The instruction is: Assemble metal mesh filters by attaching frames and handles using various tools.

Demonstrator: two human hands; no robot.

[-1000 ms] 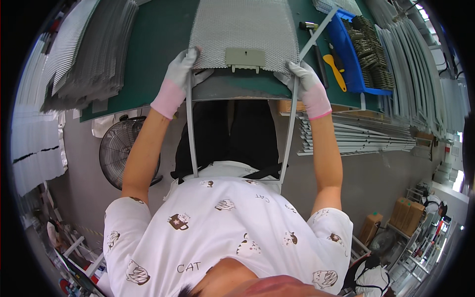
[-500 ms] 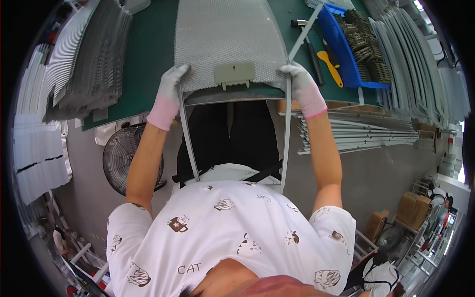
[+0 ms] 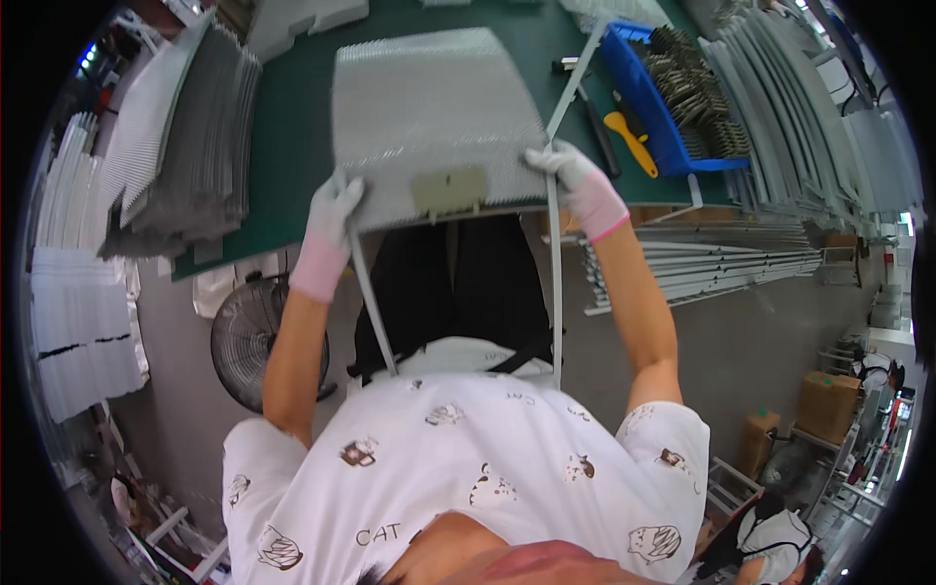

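Note:
A silvery mesh panel (image 3: 429, 107) lies over the table's near edge in front of me. Thin pale metal frame bars (image 3: 557, 283) run from its sides back to my waist. My left hand (image 3: 336, 207), in a white and pink glove, is closed around the left bar at the mesh's near corner. On the other side, my right hand (image 3: 573, 174), gloved alike, pinches the right bar and mesh edge, its thumb and finger over the mesh. Between them, a beige plastic bracket (image 3: 448, 191) sits at the panel's near edge, untouched by either hand. Both hands' undersides are hidden.
On the green table (image 3: 292, 127), a stack of mesh panels (image 3: 200, 146) stands left. To the right are a hammer (image 3: 597, 127), a yellow-handled scraper (image 3: 632, 144) and a blue bin (image 3: 624, 88) of brown parts. Metal frames (image 3: 702, 258) lie below the table; a fan (image 3: 268, 341) stands left.
The mesh panel and its bracket have come nearer to my body, and the panel's far edge now shows. My left hand has moved back toward me with it; both hands keep their grip.

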